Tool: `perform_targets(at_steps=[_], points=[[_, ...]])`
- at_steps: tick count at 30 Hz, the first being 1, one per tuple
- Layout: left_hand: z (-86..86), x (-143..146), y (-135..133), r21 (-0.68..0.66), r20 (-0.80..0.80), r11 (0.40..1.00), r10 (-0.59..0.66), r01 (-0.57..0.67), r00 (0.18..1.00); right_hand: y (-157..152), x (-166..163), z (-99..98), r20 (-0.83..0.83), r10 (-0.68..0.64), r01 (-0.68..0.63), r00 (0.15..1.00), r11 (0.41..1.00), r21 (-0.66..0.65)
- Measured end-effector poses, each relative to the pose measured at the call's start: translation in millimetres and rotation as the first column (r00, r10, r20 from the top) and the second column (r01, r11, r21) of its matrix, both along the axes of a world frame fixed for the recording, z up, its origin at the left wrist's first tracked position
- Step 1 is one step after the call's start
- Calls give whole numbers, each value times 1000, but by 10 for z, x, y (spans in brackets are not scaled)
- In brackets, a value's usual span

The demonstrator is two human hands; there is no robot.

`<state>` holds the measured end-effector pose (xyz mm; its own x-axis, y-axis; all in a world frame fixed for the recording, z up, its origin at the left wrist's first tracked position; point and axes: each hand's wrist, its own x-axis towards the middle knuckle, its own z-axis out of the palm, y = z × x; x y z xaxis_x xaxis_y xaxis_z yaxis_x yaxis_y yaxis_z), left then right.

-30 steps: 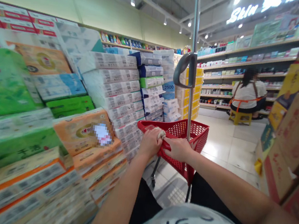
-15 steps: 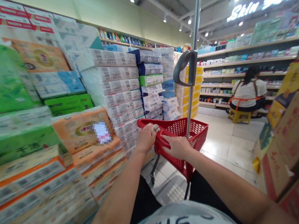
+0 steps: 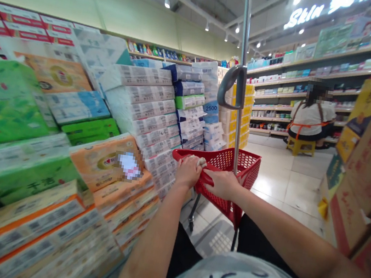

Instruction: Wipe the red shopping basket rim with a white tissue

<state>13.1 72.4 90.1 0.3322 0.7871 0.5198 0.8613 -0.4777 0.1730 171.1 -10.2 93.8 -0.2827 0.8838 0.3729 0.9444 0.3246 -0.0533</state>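
Observation:
A red plastic shopping cart (image 3: 252, 164) with a perforated basket stands in front of my body. Its handle is gripped by my left hand (image 3: 188, 173), fingers curled over the top. A small pale, bumpy thing (image 3: 201, 162) shows at those fingers; I cannot make out what it is. My right hand (image 3: 223, 184) is also closed on the red handle, just right of the left one. A metal pole (image 3: 238, 130) with a grey loop grip (image 3: 227, 87) rises from the basket.
Stacked tissue packs (image 3: 153, 97) line the left side, with orange packs (image 3: 103, 161) nearest. Cardboard boxes (image 3: 358, 169) are piled on the right. Ahead, a person (image 3: 309, 115) sits on a yellow stool (image 3: 300, 147) by shelves (image 3: 276, 94). Pale floor tiles (image 3: 271, 170) run between.
The view has shifted slightly, so the shelves, cart and hands sit a little farther right in the picture. Both hands keep their hold on the handle.

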Motion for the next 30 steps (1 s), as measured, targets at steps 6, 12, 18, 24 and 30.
perform_targets(at_steps=[6, 12, 18, 24, 30], points=[[-263, -4, -176, 203, 88, 979, -49, 30, 995, -53, 18, 23, 0, 7, -7, 1000, 1000, -1], [2, 64, -114, 62, -9, 997, -56, 56, 998, -19, 22, 37, 0, 0, 0, 1000, 1000, -11], [-36, 135, -56, 87, 12, 994, -60, 59, 998, 16, 40, 13, -20, 19, -19, 1000, 999, -26], [-117, 17, -131, 74, 98, 986, -159, 152, 982, 88, 46, -13, -358, 77, -35, 930, 992, 121], [-80, -56, -56, -14, 331, 958, -267, 288, 905, 294, -197, 170, -334, 318, -235, 887, 935, 266]])
